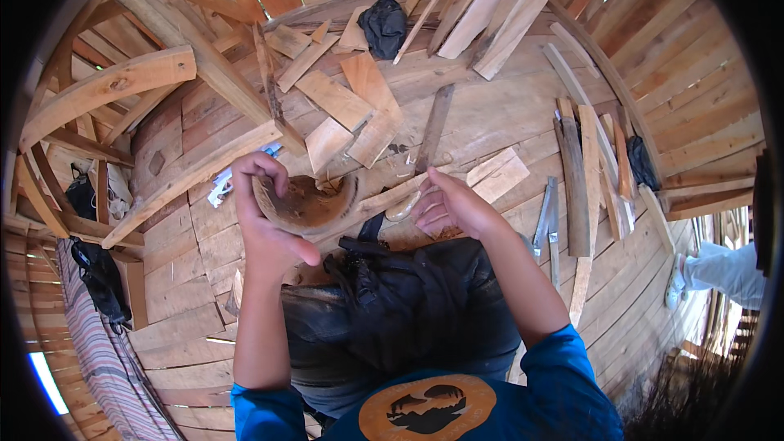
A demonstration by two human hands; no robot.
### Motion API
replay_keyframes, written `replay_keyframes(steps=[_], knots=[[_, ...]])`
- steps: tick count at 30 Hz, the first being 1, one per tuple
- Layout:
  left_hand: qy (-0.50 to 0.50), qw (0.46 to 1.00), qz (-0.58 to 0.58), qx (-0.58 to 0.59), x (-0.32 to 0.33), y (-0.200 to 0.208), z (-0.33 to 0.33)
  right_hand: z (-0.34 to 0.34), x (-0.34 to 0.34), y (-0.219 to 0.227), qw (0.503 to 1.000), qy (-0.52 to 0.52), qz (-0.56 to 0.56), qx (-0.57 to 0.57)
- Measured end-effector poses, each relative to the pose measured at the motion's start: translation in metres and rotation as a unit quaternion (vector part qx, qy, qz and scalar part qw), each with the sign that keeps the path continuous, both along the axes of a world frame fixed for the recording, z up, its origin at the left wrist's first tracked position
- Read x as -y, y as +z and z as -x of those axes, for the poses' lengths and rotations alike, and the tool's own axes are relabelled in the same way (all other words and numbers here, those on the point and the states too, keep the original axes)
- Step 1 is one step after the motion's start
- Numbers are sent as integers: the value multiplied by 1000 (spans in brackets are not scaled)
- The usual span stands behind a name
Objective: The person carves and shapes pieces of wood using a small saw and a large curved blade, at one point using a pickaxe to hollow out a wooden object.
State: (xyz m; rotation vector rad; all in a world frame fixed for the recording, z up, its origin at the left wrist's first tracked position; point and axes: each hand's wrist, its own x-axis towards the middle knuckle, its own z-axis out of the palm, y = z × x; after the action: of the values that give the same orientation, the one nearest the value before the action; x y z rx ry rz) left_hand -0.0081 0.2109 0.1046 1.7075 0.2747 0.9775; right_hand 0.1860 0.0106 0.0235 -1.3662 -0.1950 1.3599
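A round, hollow brown bowl (pixel 304 211) that looks wooden is tilted in my left hand (pixel 265 216). The fingers hook over its left rim, and the thumb stretches along its near side. My right hand (pixel 445 206) is to the right of the bowl, apart from it, with the thumb raised and the fingers loosely spread. Close to those fingertips is a pale, shiny curved piece (pixel 400 212); whether they touch it I cannot tell. Dark cloth (pixel 392 298) lies over my lap below both hands.
Cut boards (pixel 335 98) and a dark bag (pixel 382 26) lie ahead on the plank floor. Long strips (pixel 576 180) and metal bars (pixel 545 216) are at the right. A curved timber frame (pixel 114 86) stands at the left. Another person's leg (pixel 719 273) shows at the far right.
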Motion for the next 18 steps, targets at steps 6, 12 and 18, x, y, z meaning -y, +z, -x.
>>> replay_keyframes(steps=[6, 12, 18], knots=[[85, 990, 107, -28, -9, 20, -24, -17, -55, -107, 818, -16, 138, 559], [106, 993, 59, -15, -33, 7, -26, -15, -54, -144, 644, 164, 165, 729], [68, 996, 50, 16, -46, -2, -15, 5, -26, -128, 731, 251, 202, 602]])
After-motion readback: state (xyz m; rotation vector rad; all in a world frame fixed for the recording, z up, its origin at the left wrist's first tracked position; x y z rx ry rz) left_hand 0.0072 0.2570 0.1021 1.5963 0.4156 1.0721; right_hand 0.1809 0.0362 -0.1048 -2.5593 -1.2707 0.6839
